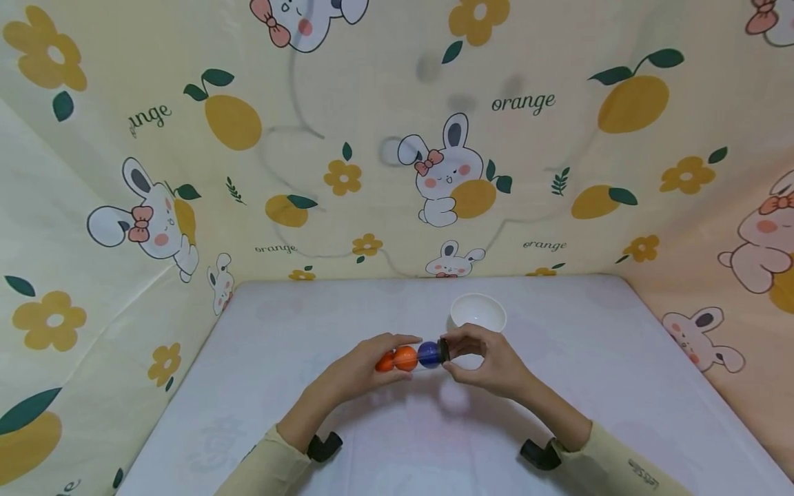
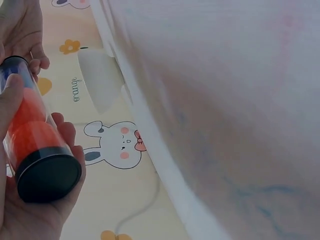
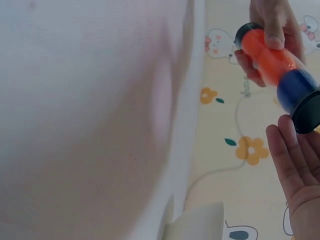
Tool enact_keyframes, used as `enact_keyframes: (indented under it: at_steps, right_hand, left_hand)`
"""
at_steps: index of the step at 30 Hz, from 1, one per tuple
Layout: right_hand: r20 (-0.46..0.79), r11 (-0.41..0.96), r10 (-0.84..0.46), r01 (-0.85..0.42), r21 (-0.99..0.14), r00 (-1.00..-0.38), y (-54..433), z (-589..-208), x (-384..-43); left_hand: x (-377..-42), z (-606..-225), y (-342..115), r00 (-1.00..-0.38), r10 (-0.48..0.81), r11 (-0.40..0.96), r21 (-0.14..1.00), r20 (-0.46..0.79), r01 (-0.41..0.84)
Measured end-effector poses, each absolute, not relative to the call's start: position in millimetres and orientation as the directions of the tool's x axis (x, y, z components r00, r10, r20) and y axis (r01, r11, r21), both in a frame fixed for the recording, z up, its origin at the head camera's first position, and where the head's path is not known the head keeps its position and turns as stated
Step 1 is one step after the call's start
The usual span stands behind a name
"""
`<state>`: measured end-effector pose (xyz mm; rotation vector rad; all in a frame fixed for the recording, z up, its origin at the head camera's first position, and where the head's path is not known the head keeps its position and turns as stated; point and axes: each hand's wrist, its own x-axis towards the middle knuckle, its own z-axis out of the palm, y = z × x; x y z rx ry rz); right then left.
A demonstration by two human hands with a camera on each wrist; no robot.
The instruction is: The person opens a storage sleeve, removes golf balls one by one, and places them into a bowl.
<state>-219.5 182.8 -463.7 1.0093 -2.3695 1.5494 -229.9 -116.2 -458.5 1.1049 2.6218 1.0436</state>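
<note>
A clear tube [image 1: 417, 357] with black end caps lies sideways between both hands, a little above the table in the head view. Inside it are two orange balls [image 1: 406, 358] and one blue ball [image 1: 429, 354]. My left hand [image 1: 360, 365] grips the tube around its orange end, thumb along one side and fingers along the other. At the blue end, my right hand [image 1: 496, 362] pinches the black cap [image 1: 443, 350] between thumb and fingers. The other cap [image 2: 48, 174] faces the camera in the left wrist view; the left palm hides it in the head view.
A white bowl [image 1: 477, 311] stands on the white-covered table [image 1: 279, 324], just behind my right hand. Patterned cloth walls [image 1: 372, 83] with rabbits and oranges enclose the table at the back and sides.
</note>
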Motion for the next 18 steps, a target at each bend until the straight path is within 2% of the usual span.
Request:
enact_keyframes:
  at_steps: [11, 18]
  right_hand:
    - [0.461, 0.170, -0.501, -0.606, -0.777, -0.732, 183.8, -464.1, -224.3]
    - [0.357, 0.153, -0.531, -0.502, -0.851, -0.768, 187.2, -464.0, -227.1]
  left_hand:
    - [-230.5, -461.1, -117.5, -0.690, 0.702, 0.438, 0.659, 0.175, 0.612]
    - [-232.6, -463.5, -119.0, -0.695, 0.688, 0.454, 0.625, 0.207, 0.635]
